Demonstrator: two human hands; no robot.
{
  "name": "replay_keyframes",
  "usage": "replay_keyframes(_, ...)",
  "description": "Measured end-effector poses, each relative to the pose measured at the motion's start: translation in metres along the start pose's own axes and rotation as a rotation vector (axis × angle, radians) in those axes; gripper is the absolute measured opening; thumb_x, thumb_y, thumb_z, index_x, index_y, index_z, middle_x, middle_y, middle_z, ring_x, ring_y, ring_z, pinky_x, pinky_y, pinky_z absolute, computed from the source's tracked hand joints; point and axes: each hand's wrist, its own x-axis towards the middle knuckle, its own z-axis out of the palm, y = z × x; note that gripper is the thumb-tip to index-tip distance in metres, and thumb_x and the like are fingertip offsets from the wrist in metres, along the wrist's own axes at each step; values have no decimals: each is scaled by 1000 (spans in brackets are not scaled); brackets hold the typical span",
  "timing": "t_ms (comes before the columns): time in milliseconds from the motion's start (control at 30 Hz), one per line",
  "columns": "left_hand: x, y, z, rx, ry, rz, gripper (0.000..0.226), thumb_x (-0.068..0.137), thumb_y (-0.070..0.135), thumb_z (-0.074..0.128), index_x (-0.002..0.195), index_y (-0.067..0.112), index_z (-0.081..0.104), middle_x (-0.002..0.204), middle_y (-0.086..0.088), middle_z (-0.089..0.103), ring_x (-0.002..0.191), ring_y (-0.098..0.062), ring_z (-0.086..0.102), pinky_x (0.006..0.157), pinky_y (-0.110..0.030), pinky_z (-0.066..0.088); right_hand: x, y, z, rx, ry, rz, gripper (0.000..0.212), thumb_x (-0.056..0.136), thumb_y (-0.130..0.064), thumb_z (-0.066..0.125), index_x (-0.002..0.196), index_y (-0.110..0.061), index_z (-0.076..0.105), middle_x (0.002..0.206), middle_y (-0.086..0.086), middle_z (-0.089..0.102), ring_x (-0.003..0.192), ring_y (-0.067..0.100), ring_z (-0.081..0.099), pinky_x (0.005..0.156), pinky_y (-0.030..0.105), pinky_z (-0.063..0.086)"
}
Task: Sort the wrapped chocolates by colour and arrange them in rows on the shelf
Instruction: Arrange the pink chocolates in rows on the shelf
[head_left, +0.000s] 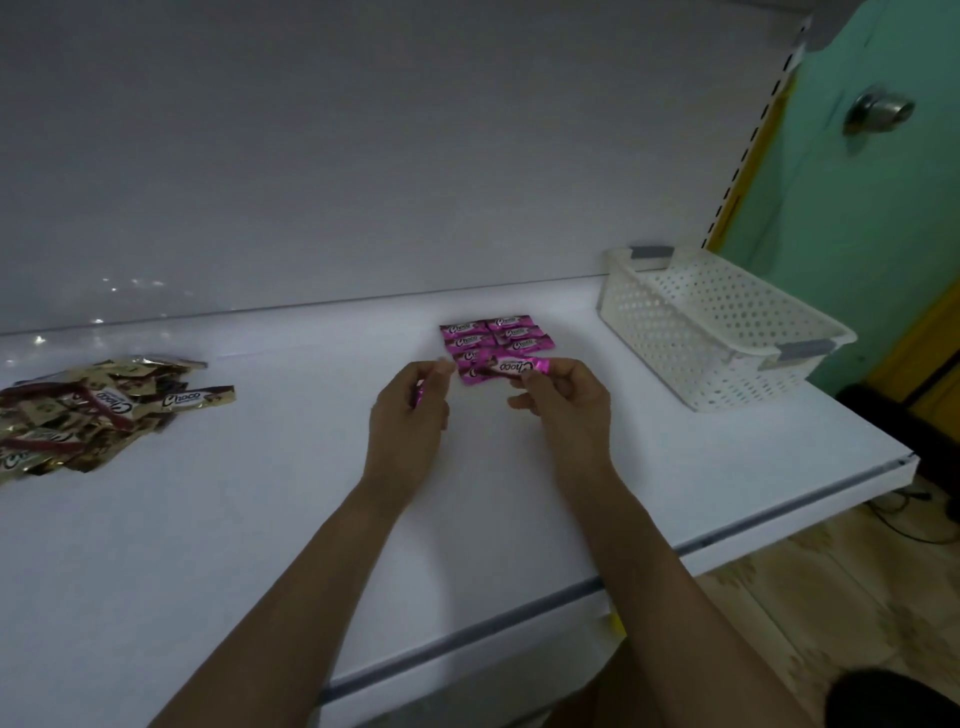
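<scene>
1. You are filling out the pink rows: your right grip (563, 402) is pinching a pink wrapped chocolate (514, 366) by its right end, over the near edge of the pink block (493, 338) at the frame's centre.
2. Your left grip (410, 415) is curling around more pink wrapping (418, 396); I cannot tell how many pieces.
3. The next move is probably calling for you to lay that piece flush beside the last one, logo up.
4. The wrappers are showing "Choco". At the left of the frame, the gold-and-brown pile (88, 410) is lying unsorted on the shelf (260, 519).

gold chocolates (88, 415) cut off left, wrapper (418, 396) half-hidden
</scene>
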Motion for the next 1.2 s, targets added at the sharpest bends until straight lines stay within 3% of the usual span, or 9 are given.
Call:
replay_keyframes(133, -3, -2, 0, 34, -20, 7, 24, 99, 30, 48, 98, 16, 67, 50, 13, 51, 52, -6, 46, 60, -26, 37, 15, -3, -19, -211, 76, 9, 16, 90, -4, 55, 95, -9, 70, 76, 4, 68, 55, 9, 63, 54, 16, 46)
replay_keyframes(267, 1, -5, 2, 59, -19, 7, 19, 98, 27, 51, 97, 17, 68, 57, 6, 56, 51, -3, 48, 59, -23, 38, 35, -9, -47, -707, -94, -62, 34, 91, -5, 47, 111, -20, 69, 94, 0, 66, 78, 12, 60, 68, 11, 47)
replay_keyframes(333, 2, -7, 2, 75, -20, 18, 17, 98, 26, 52, 96, 18, 68, 57, 6, 57, 50, -1, 48, 57, -18, 38, 35, -7, -55, -943, -130, -118, 33, 94, -17, 50, 124, -23, 62, 101, 3, 63, 87, 14, 59, 83, 22, 48)
replay_keyframes(433, 3, -8, 2, 86, -18, 27, 16, 98, 26, 53, 96, 19, 67, 57, 6, 56, 49, 0, 47, 53, -12, 36, 24, -3, -58, -1363, -61, -211, 33, 91, -45, 52, 114, -23, 63, 104, 0, 61, 100, 20, 57, 87, 35, 38)
replay_keyframes(500, 3, -7, 2, 84, -28, 29, 14, 97, 28, 54, 93, 22, 66, 58, 5, 55, 50, -1, 45, 52, -12, 36, 20, 0, -56, -1490, -107, -257, 31, 94, -42, 46, 109, -23, 66, 106, 2, 59, 103, 23, 53, 85, 35, 34)
replay_keyframes(667, 2, -7, 2, 45, -33, 38, 19, 97, 32, 52, 94, 21, 67, 62, 3, 50, 55, -9, 40, 52, -17, 33, 25, 5, -47, -1463, -142, -410, 38, 94, -17, 46, 129, -23, 57, 127, 3, 56, 113, 26, 50, 88, 35, 33)
replay_keyframes(767, 2, -6, 2, 71, -27, 40, 19, 97, 32, 52, 94, 21, 67, 63, 3, 49, 57, -10, 39, 51, -17, 32, 14, 7, -43, -1402, -167, -503, 29, 91, -19, 46, 110, -18, 68, 109, 3, 66, 96, 27, 60, 79, 35, 38)
replay_keyframes(1067, 3, -5, 3, 66, -35, 25, 25, 95, 38, 53, 90, 18, 67, 53, 8, 44, 52, -10, 38, 54, -26, 33, 52, 10, -24, -1336, -299, -346, 32, 95, -21, 44, 123, -19, 61, 121, 4, 61, 108, 25, 57, 92, 34, 41)
replay_keyframes(1200, 3, -6, 3, 75, -41, 30, 25, 95, 39, 52, 91, 19, 66, 51, 10, 44, 51, -8, 39, 53, -22, 34, 52, 22, -27, -1181, -239, -381, 29, 90, -14, 51, 116, -17, 64, 111, 5, 66, 95, 27, 62, 84, 34, 47)
